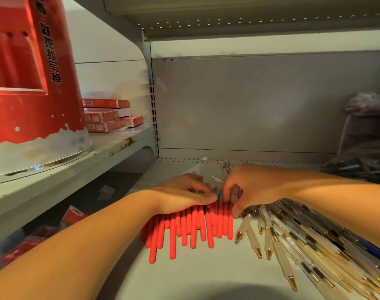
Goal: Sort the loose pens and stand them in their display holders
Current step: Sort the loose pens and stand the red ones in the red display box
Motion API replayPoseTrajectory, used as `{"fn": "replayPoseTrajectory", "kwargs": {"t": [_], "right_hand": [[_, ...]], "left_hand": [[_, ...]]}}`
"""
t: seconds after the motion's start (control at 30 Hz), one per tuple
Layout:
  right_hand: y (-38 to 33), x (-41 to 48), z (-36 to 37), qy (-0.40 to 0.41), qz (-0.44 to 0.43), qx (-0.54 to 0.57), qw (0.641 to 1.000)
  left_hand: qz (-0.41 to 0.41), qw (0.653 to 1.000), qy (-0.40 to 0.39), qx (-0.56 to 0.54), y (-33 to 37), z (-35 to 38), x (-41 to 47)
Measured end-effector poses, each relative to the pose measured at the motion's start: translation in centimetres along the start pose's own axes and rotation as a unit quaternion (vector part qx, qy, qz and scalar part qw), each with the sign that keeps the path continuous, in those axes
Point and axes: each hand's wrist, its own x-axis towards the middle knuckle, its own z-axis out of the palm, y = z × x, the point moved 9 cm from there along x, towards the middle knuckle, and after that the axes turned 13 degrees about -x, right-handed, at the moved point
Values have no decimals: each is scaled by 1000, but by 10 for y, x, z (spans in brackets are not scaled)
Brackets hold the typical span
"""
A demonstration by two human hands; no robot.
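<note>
Several red pens [184, 230] lie side by side on the pale shelf [195, 278], their ends pointing toward me. My left hand [182, 195] lies flat over their far ends, fingers together. My right hand [245, 187] curls down over the right side of the red bunch, fingertips pressing on the pens. To the right spreads a fan of clear pens with gold tips [293, 237], partly under my right forearm. A tall red display holder [27, 68] stands on the higher shelf at the left.
Red flat boxes [108, 116] are stacked behind the holder on the left shelf. A bagged bundle [364, 135] sits at the back right corner. More clear pens [224, 167] lie behind my right hand. Red packets [74, 215] lie on the lower level at the left.
</note>
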Motion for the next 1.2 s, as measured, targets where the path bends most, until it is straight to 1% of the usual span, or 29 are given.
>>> {"fn": "replayPoseTrajectory", "kwargs": {"t": [0.13,0.23,0.3,0.33,0.43,0.57,0.63,0.73,0.8,0.87,0.93,1.0,1.17,1.2], "right_hand": [[-1,2,-3,50,-34,-13,998],[0,4,-2,42,-51,9,998],[5,8,-7,53,-50,-5,997],[10,12,-12,64,-41,-4,997],[25,32,-23,77,-8,55,995],[31,71,-27,74,17,81,994],[28,90,-22,53,13,54,997],[22,112,-10,34,-8,-5,999],[22,120,-5,29,-12,3,1000],[21,125,-5,35,-15,23,999],[19,125,-7,43,-13,61,997],[14,121,-8,46,-26,59,997],[2,113,-6,40,-50,27,998],[4,113,-7,35,-47,47,997]], "left_hand": [[-15,999,41,8,-3,-8,-3],[-40,996,67,46,-5,-16,-9],[-44,996,55,55,-1,-15,-14],[-33,996,46,70,4,-13,-16],[-3,989,8,148,16,3,-18],[-43,983,-7,179,8,19,-18],[-46,984,-2,174,7,21,-19],[-52,989,-16,136,7,27,-26],[-31,992,-26,119,13,32,-32],[12,988,-31,150,24,40,-37],[36,981,-41,184,28,48,-39],[36,977,-42,206,26,51,-38],[40,972,-9,230,26,41,-35],[43,972,-4,233,27,41,-35]]}}
